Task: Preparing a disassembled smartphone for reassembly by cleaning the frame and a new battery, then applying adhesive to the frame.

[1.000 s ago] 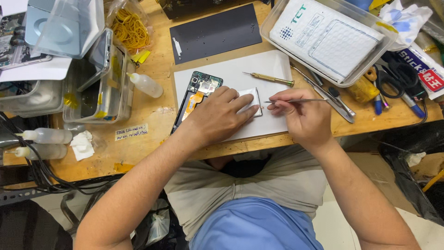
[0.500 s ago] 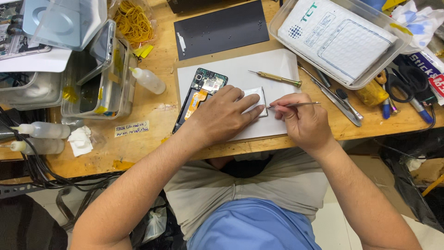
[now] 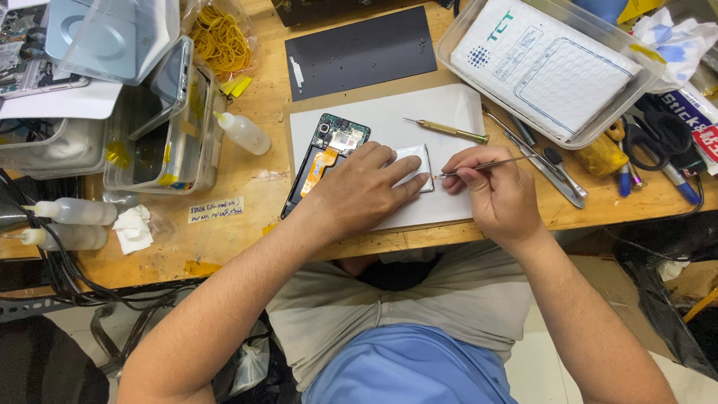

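Hands are down on the white mat (image 3: 389,120) in the middle of the wooden surface (image 3: 247,217). Left hand (image 3: 359,191) lies flat with fingers spread, pressing on the opened phone (image 3: 329,150) and on a small white rectangular part (image 3: 417,161) just right of it. Right hand (image 3: 497,194) pinches thin tweezers (image 3: 486,164) between thumb and fingers, the tip touching the right edge of that white part. A brass-handled screwdriver (image 3: 447,130) lies loose on the mat, just beyond the tweezers. Far right, a clear tray (image 3: 449,56) holds a padded envelope (image 3: 542,63). To the left stands a small squeeze bottle (image 3: 243,133); a black mat (image 3: 359,51) lies farther back.
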